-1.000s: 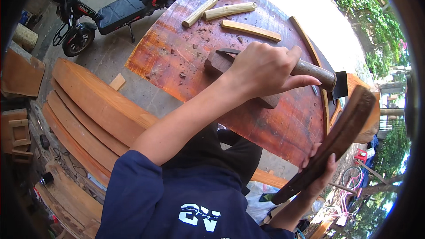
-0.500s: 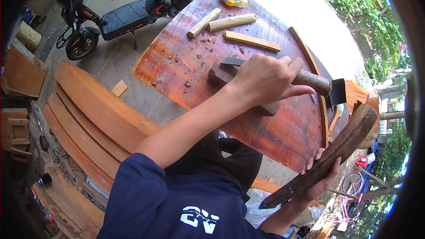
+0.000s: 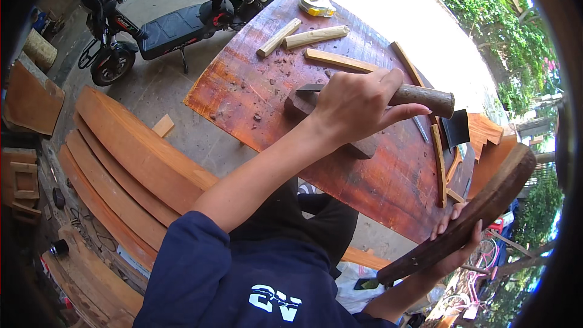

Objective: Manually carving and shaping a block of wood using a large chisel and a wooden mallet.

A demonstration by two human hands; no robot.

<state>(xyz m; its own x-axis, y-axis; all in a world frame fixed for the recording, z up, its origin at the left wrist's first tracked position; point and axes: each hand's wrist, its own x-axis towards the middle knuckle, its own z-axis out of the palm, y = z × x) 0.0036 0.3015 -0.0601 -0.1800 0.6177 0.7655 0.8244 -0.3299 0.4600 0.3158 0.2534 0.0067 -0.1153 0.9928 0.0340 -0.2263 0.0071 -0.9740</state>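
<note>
My left hand point(image 3: 358, 100) is closed around the round wooden handle point(image 3: 425, 98) of a chisel. Its flat metal blade point(image 3: 311, 87) shows beyond my fist, over a dark brown wooden block point(image 3: 299, 105) on the table. My hand and forearm hide the block's middle, so I cannot tell whether the blade touches it. Lower right, my right hand point(image 3: 458, 237) grips a long, dark wooden club point(image 3: 467, 218), held slanted beside the table edge, apart from the chisel.
Wood chips litter the reddish table point(image 3: 237, 88). On it are a tape measure point(image 3: 317, 3), pale wooden sticks point(image 3: 316, 36), a thin strip point(image 3: 439, 167) and a black flat blade point(image 3: 455, 127). Curved planks point(image 3: 133, 140) lie left; a scooter point(image 3: 176, 27) stands behind.
My right hand and the club have shifted to the right and a little upward. My left hand keeps hold of the chisel, nearly in place. The view has tilted slightly.
</note>
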